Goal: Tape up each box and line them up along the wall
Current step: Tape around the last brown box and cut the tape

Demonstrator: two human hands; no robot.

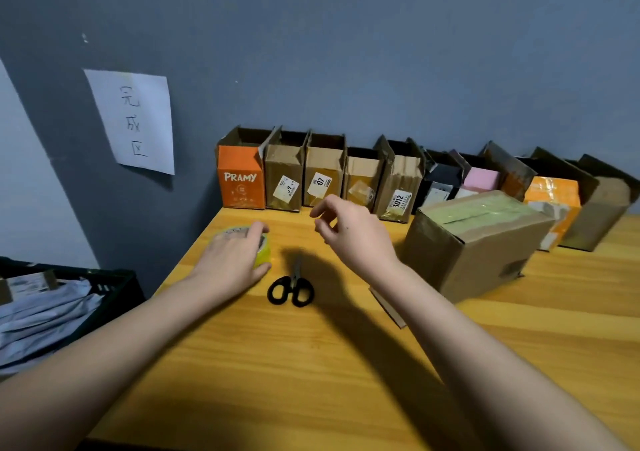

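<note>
scissors (291,286) lie on the table (311,364), tape roll (258,246) left, box (474,242) right.

The table (277,364) is yellowish wood grain with a smooth, faintly shiny finish. The closed box (474,242) is matt brown cardboard with glossy greenish tape across its top, and the tape roll (261,248) looks like glossy yellow-green plastic. The scissors (291,289) have matt black plastic handles, and the wall (346,52) is matt blue-grey paint with a white paper sheet (133,121) on it.
</note>
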